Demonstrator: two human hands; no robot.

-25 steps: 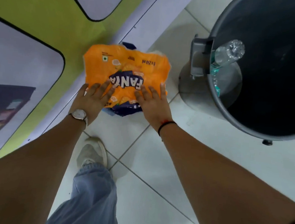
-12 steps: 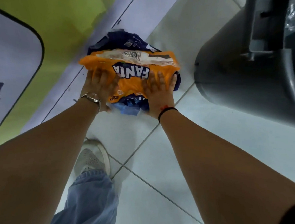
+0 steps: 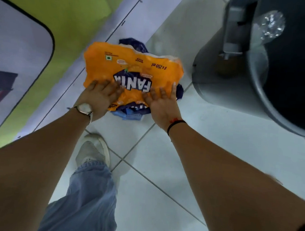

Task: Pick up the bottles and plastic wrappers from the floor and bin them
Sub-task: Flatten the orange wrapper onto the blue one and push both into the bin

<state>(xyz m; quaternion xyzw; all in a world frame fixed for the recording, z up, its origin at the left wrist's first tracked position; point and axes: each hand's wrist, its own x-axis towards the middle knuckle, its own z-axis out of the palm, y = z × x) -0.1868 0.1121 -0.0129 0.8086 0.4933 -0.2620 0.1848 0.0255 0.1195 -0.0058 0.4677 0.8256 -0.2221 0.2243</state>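
Observation:
An orange Fanta plastic wrapper [image 3: 134, 65] with blue parts underneath is held in both hands just above the white tiled floor. My left hand [image 3: 99, 98] grips its near left edge, with a watch on that wrist. My right hand [image 3: 160, 103] grips its near right edge, with a black band on that wrist. A grey bin [image 3: 260, 99] with a dark inside stands to the right of the wrapper. A clear plastic bottle [image 3: 268, 26] lies inside the bin at its upper rim.
A green and white printed banner [image 3: 51, 14] lies along the left. My leg in blue jeans [image 3: 85, 198] and a white shoe [image 3: 93, 150] stand on the tiles [image 3: 180, 164] below the wrapper. A grey bracket [image 3: 237, 27] sits on the bin's side.
The wrapper, folded over half a second ago, is spread flat again with its printed face up. The view has pulled back, showing more of the bin's inside and the bottle.

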